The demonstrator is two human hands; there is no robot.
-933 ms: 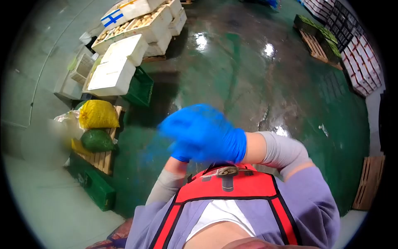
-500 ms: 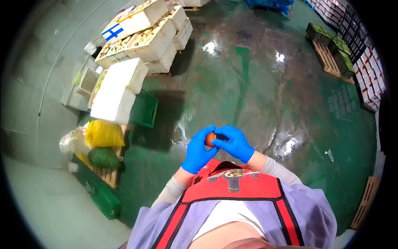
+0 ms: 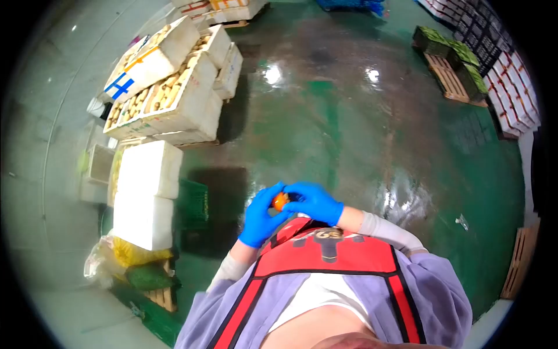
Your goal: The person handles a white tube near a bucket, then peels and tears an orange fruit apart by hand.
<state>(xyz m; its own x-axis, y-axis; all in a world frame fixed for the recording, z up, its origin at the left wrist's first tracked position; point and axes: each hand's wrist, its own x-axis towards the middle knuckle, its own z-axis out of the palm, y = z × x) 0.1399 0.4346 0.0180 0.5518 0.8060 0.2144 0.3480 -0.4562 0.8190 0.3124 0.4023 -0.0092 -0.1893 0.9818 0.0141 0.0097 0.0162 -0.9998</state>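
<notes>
A small round orange-red fruit (image 3: 280, 201) shows between my gloved hands, just in front of the red apron (image 3: 349, 260). Its exact kind is hard to make out. My left hand (image 3: 260, 216), in a blue glove, curls around the near-left side of it. From the right, my right hand (image 3: 317, 203), also in a blue glove, closes its fingertips on the fruit's other side. Fingers cover part of its surface. Both hands are raised in front of my body, above the wet green floor (image 3: 314, 145).
White foam boxes (image 3: 200, 93) filled with pale oblong produce stand stacked at left. Nearer are closed white boxes (image 3: 143, 220), a green crate (image 3: 193, 203) and a yellow sack (image 3: 135, 251). Crates of green produce (image 3: 433, 42) sit on a wooden pallet (image 3: 446, 77) at right, beside stacked cartons (image 3: 511, 93).
My view has shifted, so the boxes at left now appear lower and nearer. Both hands keep the fruit between them, and more of its bright orange side shows.
</notes>
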